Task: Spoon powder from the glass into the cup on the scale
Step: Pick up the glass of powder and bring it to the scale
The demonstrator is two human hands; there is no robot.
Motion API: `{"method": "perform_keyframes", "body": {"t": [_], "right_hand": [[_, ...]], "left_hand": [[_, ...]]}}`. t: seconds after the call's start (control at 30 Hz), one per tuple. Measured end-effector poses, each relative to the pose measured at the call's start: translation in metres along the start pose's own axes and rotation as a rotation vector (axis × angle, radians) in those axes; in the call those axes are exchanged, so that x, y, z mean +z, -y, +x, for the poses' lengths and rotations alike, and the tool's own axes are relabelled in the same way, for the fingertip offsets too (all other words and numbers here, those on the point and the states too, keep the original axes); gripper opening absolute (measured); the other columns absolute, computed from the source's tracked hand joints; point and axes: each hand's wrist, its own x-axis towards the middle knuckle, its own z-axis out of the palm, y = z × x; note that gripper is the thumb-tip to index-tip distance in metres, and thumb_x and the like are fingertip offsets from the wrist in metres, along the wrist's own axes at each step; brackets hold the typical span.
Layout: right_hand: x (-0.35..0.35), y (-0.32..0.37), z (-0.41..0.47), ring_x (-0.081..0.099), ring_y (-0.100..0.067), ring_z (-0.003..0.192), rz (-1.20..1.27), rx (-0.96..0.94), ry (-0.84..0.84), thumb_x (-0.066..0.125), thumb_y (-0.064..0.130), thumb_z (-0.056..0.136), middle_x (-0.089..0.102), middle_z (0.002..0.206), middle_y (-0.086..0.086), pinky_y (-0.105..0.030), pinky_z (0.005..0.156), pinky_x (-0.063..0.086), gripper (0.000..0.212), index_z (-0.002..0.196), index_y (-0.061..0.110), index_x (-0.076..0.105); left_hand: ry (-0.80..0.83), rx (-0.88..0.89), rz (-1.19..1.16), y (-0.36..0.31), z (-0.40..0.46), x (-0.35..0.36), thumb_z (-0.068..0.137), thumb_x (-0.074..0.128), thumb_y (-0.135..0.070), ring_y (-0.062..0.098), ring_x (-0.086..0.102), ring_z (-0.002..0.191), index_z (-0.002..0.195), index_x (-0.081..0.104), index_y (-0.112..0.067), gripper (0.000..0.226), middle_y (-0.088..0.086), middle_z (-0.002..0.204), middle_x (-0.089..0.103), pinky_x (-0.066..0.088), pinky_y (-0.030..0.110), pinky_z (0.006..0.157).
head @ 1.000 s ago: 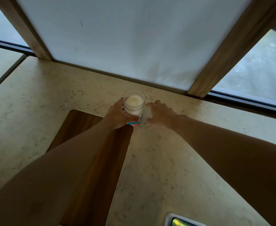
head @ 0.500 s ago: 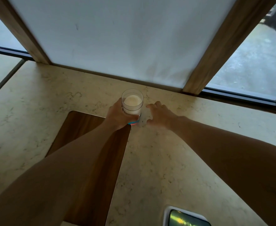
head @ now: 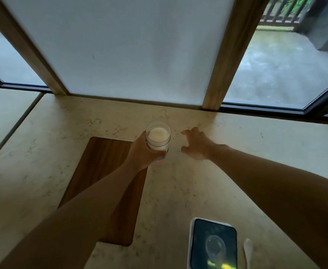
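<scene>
Since the earlier frame the right hand (head: pixel 197 145) has drawn away from the glass (head: pixel 158 139), and the scale (head: pixel 213 244) has come further into view at the near edge. The left hand (head: pixel 143 154) is wrapped around the glass from its left side, fingers closed on its wall. The glass holds pale powder (head: pixel 158 135) and stands far on the stone counter (head: pixel 178 187), beside the wooden board (head: pixel 101 166). The right hand has its fingers spread, holding nothing. A clear cup (head: pixel 215 245) rests on the scale; a white spoon (head: pixel 248 251) lies just right of it.
</scene>
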Motion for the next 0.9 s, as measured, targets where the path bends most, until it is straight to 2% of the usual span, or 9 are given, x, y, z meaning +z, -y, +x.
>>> {"method": "perform_keyframes", "body": {"t": [0.1, 0.23, 0.4, 0.6, 0.8, 0.9], "right_hand": [[0.004, -0.009, -0.029, 0.035, -0.036, 0.135, 0.018, 0.034, 0.004, 0.063, 0.037, 0.086, 0.03, 0.151, -0.013, -0.051, 0.104, 0.041, 0.076, 0.151, 0.025, 0.027], [0.014, -0.021, -0.067, 0.037, -0.036, 0.134, 0.032, 0.076, 0.003, 0.062, 0.039, 0.084, 0.03, 0.151, -0.012, -0.053, 0.104, 0.043, 0.076, 0.151, 0.025, 0.028], [0.027, -0.038, -0.11, 0.04, -0.037, 0.133, 0.091, 0.103, -0.027, 0.064, 0.036, 0.087, 0.032, 0.15, -0.014, -0.05, 0.105, 0.043, 0.073, 0.151, 0.022, 0.03], [0.048, -0.062, -0.16, 0.041, -0.037, 0.133, 0.134, 0.159, -0.016, 0.061, 0.034, 0.092, 0.03, 0.151, -0.016, -0.05, 0.109, 0.039, 0.066, 0.15, 0.018, 0.033], [0.082, -0.091, -0.207, 0.043, -0.036, 0.131, 0.185, 0.227, -0.019, 0.061, 0.033, 0.093, 0.033, 0.15, -0.015, -0.047, 0.111, 0.038, 0.055, 0.143, 0.017, 0.045], [0.099, -0.11, -0.23, 0.046, -0.035, 0.128, 0.222, 0.259, -0.015, 0.06, 0.031, 0.093, 0.036, 0.147, -0.016, -0.045, 0.11, 0.04, 0.05, 0.14, 0.015, 0.049]], "left_hand": [[0.012, -0.01, 0.001, -0.013, -0.025, 0.002, 0.057, 0.093, -0.03, 0.003, 0.059, 0.101, 0.129, 0.053, -0.029, 0.082, -0.018, 0.109, 0.062, 0.041, 0.007, 0.076], [0.045, 0.006, 0.056, -0.027, -0.055, 0.007, 0.056, 0.092, -0.034, -0.001, 0.057, 0.096, 0.129, 0.052, -0.03, 0.083, -0.023, 0.104, 0.06, 0.039, 0.007, 0.073], [0.084, 0.044, 0.054, -0.037, -0.091, 0.013, 0.057, 0.092, -0.033, -0.015, 0.056, 0.093, 0.12, 0.05, -0.039, 0.076, -0.027, 0.1, 0.061, 0.04, 0.005, 0.073], [0.101, 0.09, 0.051, -0.045, -0.123, 0.02, 0.055, 0.089, -0.04, -0.003, 0.06, 0.097, 0.124, 0.052, -0.033, 0.079, -0.02, 0.104, 0.063, 0.042, 0.005, 0.073], [0.149, 0.127, 0.059, -0.037, -0.147, 0.027, 0.059, 0.092, -0.034, 0.014, 0.064, 0.107, 0.131, 0.054, -0.022, 0.082, -0.005, 0.117, 0.067, 0.053, 0.029, 0.089], [0.151, 0.097, 0.05, -0.033, -0.159, 0.03, 0.058, 0.092, -0.035, 0.014, 0.063, 0.108, 0.133, 0.054, -0.023, 0.084, -0.006, 0.118, 0.067, 0.053, 0.03, 0.089]]}}
